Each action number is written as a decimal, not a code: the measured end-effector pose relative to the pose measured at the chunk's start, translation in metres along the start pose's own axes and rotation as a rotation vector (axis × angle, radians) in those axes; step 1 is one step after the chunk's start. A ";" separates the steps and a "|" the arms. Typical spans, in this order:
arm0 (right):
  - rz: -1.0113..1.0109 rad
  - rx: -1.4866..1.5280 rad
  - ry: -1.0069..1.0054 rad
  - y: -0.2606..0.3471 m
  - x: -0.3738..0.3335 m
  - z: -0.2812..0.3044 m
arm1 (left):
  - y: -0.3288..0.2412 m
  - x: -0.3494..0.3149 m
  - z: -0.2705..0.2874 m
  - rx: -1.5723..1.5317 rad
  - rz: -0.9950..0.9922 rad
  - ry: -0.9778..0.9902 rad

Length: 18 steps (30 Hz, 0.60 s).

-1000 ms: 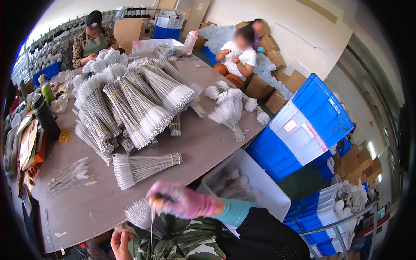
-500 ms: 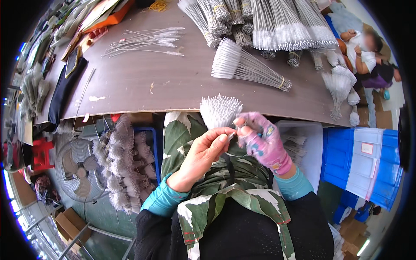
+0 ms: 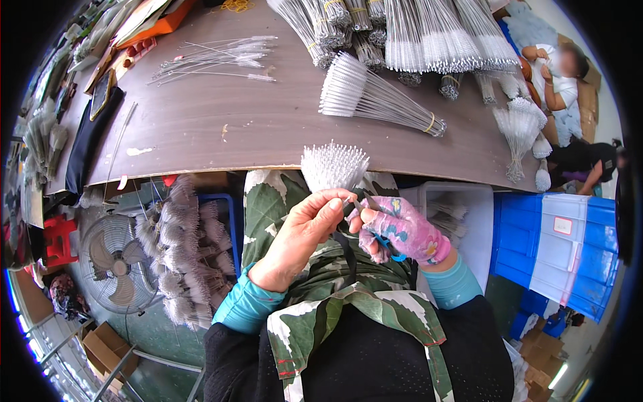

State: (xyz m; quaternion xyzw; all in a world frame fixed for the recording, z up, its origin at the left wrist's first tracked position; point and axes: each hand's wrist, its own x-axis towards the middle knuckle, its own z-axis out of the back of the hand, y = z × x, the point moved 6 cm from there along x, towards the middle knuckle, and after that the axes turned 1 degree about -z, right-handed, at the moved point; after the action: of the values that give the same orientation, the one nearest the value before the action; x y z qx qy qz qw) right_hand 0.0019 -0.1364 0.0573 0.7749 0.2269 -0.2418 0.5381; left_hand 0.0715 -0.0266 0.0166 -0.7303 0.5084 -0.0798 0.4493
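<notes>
My left hand (image 3: 305, 231), bare, pinches thumb and forefinger together over my lap. What lies between the fingertips is too small to make out. Against it, my right hand (image 3: 402, 231), in a pink flowered fingerless glove, is closed around a small blue-handled hand tool (image 3: 383, 242). Dark metal tips of this tool reach toward the left fingertips. Just beyond both hands, a bundle of white-bristled wire brushes (image 3: 333, 167) stands bristles up at the table edge, between my camouflage-covered legs; its lower part is hidden by my hands.
Rubber-banded brush bundles (image 3: 435, 37) are piled on the brown table (image 3: 261, 134); another bundle (image 3: 375, 94) lies nearer. Loose brushes (image 3: 221, 60) lie left. Below are a fan (image 3: 119, 266), hanging brushes (image 3: 181, 248) and a white bin (image 3: 479, 234). Another person (image 3: 559, 77) sits far right.
My right hand has turned, bringing the blue-handled tool into sight, its tips now beside the left fingertips. The left hand keeps its pinch. The whole view has shifted slightly.
</notes>
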 end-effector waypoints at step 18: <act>-0.026 0.077 0.018 -0.011 0.005 0.002 | -0.002 -0.001 0.000 0.056 -0.106 -0.004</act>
State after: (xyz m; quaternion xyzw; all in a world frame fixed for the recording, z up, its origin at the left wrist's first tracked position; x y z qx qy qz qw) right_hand -0.0009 -0.1342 0.0455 0.7942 0.2323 -0.2507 0.5024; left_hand 0.0724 -0.0255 0.0183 -0.7434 0.4657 -0.1164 0.4657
